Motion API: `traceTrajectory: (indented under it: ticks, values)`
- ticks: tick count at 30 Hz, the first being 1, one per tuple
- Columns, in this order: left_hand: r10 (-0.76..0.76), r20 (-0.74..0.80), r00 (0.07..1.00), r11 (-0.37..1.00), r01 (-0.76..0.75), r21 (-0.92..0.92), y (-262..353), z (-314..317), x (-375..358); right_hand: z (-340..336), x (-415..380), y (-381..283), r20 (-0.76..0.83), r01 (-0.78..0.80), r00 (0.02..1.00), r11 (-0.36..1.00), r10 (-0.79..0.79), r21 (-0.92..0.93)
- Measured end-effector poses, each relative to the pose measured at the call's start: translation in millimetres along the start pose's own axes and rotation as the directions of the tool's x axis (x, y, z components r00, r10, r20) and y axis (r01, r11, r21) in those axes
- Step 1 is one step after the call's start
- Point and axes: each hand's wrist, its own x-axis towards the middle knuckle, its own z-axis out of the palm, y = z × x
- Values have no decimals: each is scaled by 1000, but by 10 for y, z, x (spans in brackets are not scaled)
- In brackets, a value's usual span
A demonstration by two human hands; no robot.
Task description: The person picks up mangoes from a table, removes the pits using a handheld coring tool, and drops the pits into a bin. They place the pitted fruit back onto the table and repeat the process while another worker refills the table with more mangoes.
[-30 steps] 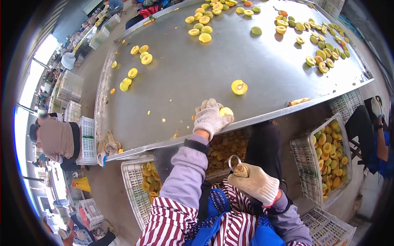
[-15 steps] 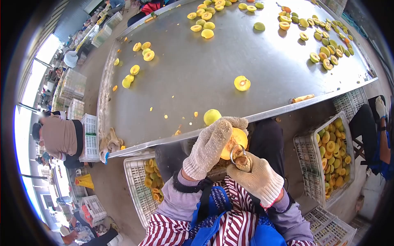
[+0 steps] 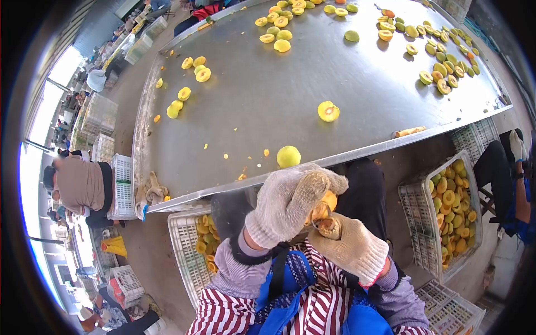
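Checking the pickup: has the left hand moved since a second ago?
Yes. The left hand came back off the table edge toward the body, holding a fruit half.

Long steel table (image 3: 268, 106), scattered halved yellow fruit (image 3: 328, 111), one whole fruit (image 3: 288, 157) near its edge.

Left hand (image 3: 290, 204) grips peach half (image 3: 325, 205); right hand (image 3: 349, 248) touches it below table (image 3: 251, 106) near edge; whole peach (image 3: 288, 157) on edge.

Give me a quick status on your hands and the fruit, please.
Left hand grips peach half. Right hand works pitting tool into it. Another half sits on table edge.
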Motion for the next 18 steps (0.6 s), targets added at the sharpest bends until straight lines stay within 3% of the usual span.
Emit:
traceTrajectory:
  ticks: [1, 2, 3, 4, 6, 7, 9, 10, 12, 13, 15, 16, 18]
  values:
    - [1, 0, 1000, 1000, -1, -1, 36, -44, 30, -10, -10, 7, 70, -26, 997, 999, 23, 36]
    - [-154, 107, 982, 985, 144, 90, 68, -95, 71, -38, -1, -14, 65, -25, 998, 999, 23, 36]
    - [-313, 198, 929, 941, 275, 194, 82, -115, 92, -81, 15, -66, 159, -167, 977, 973, 141, 161]
    - [-312, 198, 929, 942, 275, 194, 69, -105, 90, -113, 13, -120, 267, -312, 933, 912, 241, 267]
    - [-121, 179, 976, 991, 128, -26, 32, -63, 87, -169, -29, -222, 243, -319, 937, 897, 250, 305]
    - [-122, 185, 975, 991, 129, -24, 35, 56, 51, -228, -44, -238, 284, -353, 925, 852, 254, 387]
    - [-83, -229, 970, 946, 4, -325, 78, 366, -123, -281, -36, -232, 298, -343, 928, 820, 223, 457]
    - [-178, -181, 967, 932, 106, -347, 146, 379, -214, -269, -27, -206, 296, -342, 929, 819, 222, 461]
    - [-250, -332, 909, 905, 97, -415, 151, 528, -237, -231, -6, -142, 448, -435, 871, 743, 203, 509]
    - [-254, -336, 907, 903, 98, -418, 130, 541, -248, -215, 1, -135, 454, -433, 868, 757, 202, 490]
    - [-60, -410, 910, 920, -109, -376, 101, 541, -235, -228, -15, -179, 460, -409, 869, 787, 182, 462]
    - [-61, -409, 910, 920, -107, -377, 143, 487, -220, -237, -21, -194, 460, -378, 874, 814, 157, 442]
    - [-233, -165, 958, 947, 185, -262, 318, 298, -147, -260, -21, -172, 497, -394, 853, 817, 156, 420]
